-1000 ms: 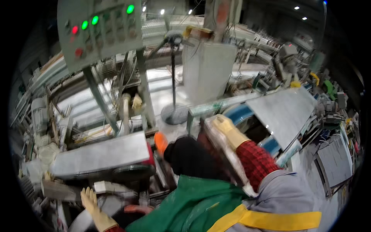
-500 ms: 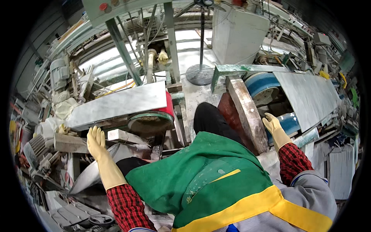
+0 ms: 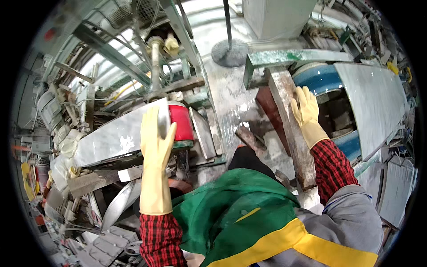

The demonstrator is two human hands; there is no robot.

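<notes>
My left hand [image 3: 155, 142], in a pale yellow rubber glove, lies over the near right end of a grey marbled slab [image 3: 111, 135]. Its fingers are stretched out and the thumb stands apart; whether the palm presses on the slab, I cannot tell. That slab rests lengthwise beside a red roller drum [image 3: 180, 122]. My right hand [image 3: 306, 111], gloved alike, is open above the edge of a worn, thick beam [image 3: 289, 129]. To its right a second grey slab [image 3: 371, 107] lies across blue roller drums [image 3: 318, 79].
A green-painted metal rail [image 3: 298, 57] spans the far end of the beam. Between the two sides is a wet floor [image 3: 229, 100] with a loose block [image 3: 250, 138]. A round-based stand [image 3: 230, 52] stands farther off. Wooden blocks [image 3: 95, 180] sit below the left slab.
My left hand has moved right and up, from beside the left slab's near edge to over its right end. My right hand has shifted up to the beam. The view has turned and moved forward.
</notes>
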